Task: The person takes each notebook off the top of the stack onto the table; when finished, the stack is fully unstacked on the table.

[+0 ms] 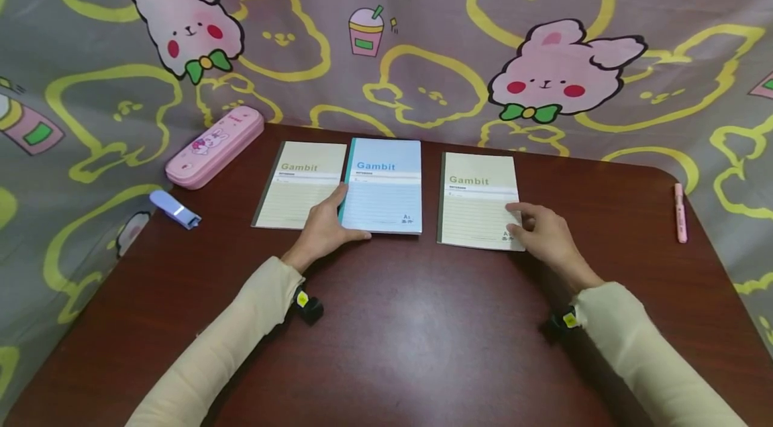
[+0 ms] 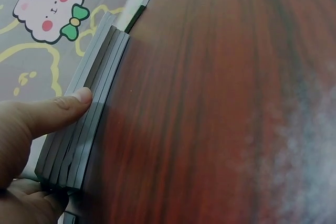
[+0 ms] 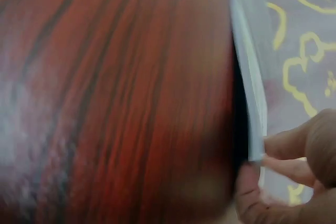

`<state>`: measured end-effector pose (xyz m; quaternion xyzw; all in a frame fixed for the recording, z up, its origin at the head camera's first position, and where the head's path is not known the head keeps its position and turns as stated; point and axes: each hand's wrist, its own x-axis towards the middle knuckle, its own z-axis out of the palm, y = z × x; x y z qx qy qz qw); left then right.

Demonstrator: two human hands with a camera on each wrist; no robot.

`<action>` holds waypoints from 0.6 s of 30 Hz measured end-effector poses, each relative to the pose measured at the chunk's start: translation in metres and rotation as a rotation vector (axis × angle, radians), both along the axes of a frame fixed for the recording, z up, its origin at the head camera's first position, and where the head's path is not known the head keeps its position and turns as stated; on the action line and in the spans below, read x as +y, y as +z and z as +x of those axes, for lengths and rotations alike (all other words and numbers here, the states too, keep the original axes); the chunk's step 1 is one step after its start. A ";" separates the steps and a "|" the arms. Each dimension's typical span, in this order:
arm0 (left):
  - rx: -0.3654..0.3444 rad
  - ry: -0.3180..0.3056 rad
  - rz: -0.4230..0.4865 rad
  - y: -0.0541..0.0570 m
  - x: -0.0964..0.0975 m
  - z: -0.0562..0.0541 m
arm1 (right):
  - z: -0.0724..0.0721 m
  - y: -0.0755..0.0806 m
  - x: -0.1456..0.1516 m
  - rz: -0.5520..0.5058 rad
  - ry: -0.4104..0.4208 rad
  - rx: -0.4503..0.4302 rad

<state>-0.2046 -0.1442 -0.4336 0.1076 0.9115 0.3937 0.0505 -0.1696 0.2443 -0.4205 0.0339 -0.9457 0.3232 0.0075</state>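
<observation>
My left hand (image 1: pixel 328 225) is at the near-left corner of a stack topped by a blue notebook (image 1: pixel 389 188). Its fingers lie along the left side; its thumb rests on the near edge. In the left wrist view, several layered edges of the stack (image 2: pixel 100 82) show under the thumb. To the right, my right hand (image 1: pixel 546 235) pinches the right edge of a cream notebook (image 1: pixel 474 205), thumb below and fingers over the cover. The right wrist view shows that edge of the notebook (image 3: pixel 249 77) raised over a dark gap.
Another cream notebook (image 1: pixel 296 192) lies left of the blue one, partly behind my left hand. A pink pencil case (image 1: pixel 214 145) and a light-blue stapler-like object (image 1: pixel 175 207) are at the left. A pink highlighter (image 1: pixel 680 212) lies near the right edge. Patterned cloth (image 1: pixel 417 24) hangs behind the table.
</observation>
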 end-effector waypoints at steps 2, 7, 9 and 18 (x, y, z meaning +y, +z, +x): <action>0.004 -0.001 -0.006 0.000 0.000 0.000 | -0.001 0.003 -0.002 0.096 0.057 0.052; 0.016 -0.007 0.002 -0.001 -0.001 -0.001 | -0.004 0.012 -0.011 0.237 0.120 0.015; 0.011 -0.009 0.016 -0.001 -0.001 -0.001 | -0.005 0.017 -0.017 0.288 0.100 -0.043; -0.006 0.009 0.019 -0.002 0.000 0.000 | -0.025 0.038 -0.083 0.166 0.092 -0.066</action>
